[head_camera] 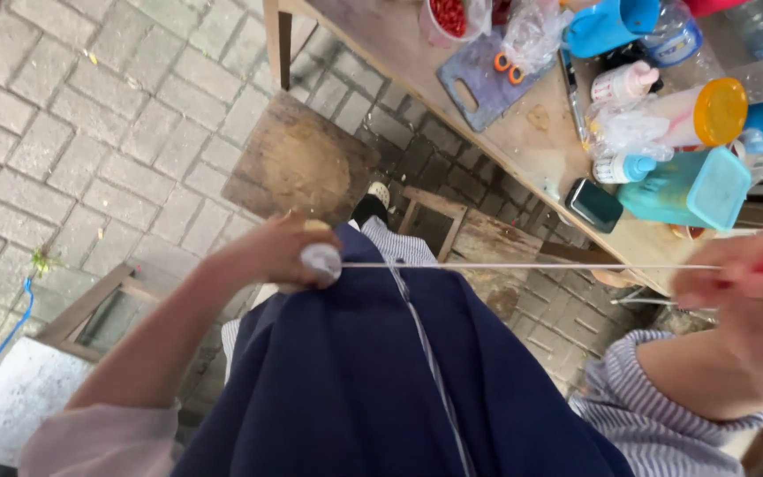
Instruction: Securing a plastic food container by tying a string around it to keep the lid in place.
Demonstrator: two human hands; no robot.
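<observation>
Grey interlocking paving bricks [90, 115] cover the ground beneath everything, wet and dark near the long wooden table [523, 132] that runs along the upper right. On that table stand a teal rectangular plastic container [686, 187], a clear bottle with an orange lid [695, 113], a blue-grey plastic cutting board [483, 84] with orange-handled scissors [509, 67] on it, and a small dark flat box [593, 205] at the table's edge. Below the table sits a worn square wooden stool [298, 163]. A dark navy cloth garment [355, 371] fills the lower middle, draped over the person's lap.

The left hand [280, 252] is curled closed around a small white spool [321, 261], fingers wrapped over its top. From the spool a thin white thread [523, 266] stretches taut and level across the garment to the right hand [744, 283], which is blurred; it appears to pinch the thread's far end along with something red, though its grip cannot be told clearly.
</observation>
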